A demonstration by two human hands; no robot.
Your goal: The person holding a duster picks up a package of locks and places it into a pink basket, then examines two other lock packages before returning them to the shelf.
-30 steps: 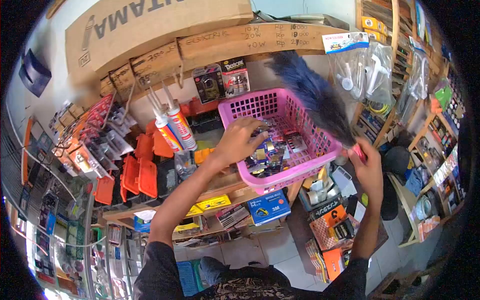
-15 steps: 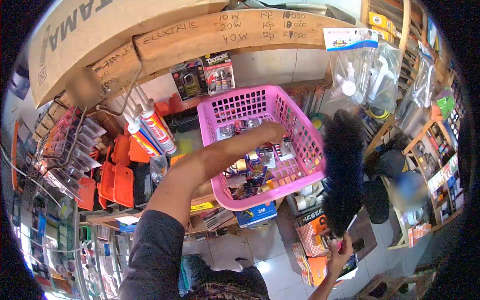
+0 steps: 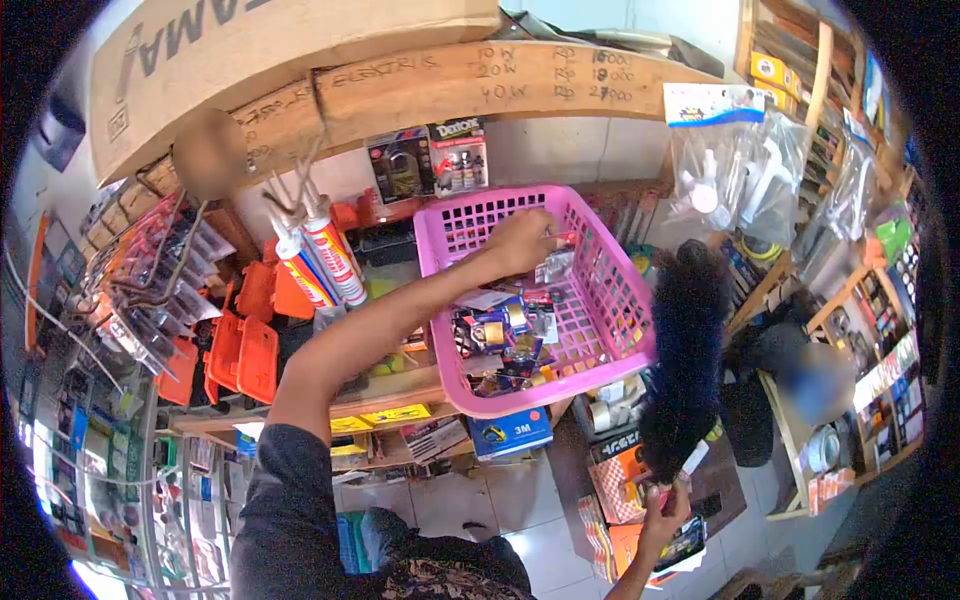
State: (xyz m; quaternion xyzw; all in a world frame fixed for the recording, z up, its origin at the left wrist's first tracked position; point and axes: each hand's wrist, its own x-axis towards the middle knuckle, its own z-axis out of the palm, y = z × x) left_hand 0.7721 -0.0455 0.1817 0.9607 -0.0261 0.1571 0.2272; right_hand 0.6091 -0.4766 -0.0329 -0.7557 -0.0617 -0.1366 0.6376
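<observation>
A pink plastic basket (image 3: 505, 402) stands on the wooden shelf. Inside it lie several small packaged hardware items (image 3: 500, 335) in blue and clear wrappers. My left hand (image 3: 520, 241) is in the back part of the basket, fingers closed on a small clear package (image 3: 554, 266) with a red part near the fingertips; what is inside it is too small to tell. Low on the right, my right hand (image 3: 664, 503) grips the lower end of a black feather duster (image 3: 688, 360). The duster points upward beside the basket's right wall, and my fingers partly cover its handle.
Sealant tubes (image 3: 335, 262) and orange plastic boxes (image 3: 258, 358) stand left of the basket. A large cardboard box (image 3: 290, 60) lies above on the priced wooden beam (image 3: 420, 88). Bagged taps (image 3: 708, 185) hang at right. A blue 3M box (image 3: 512, 434) sits under the basket.
My left hand has moved back and to the left inside the basket, and the small package has moved with it. My right hand still holds the duster. The whole view has shifted slightly.
</observation>
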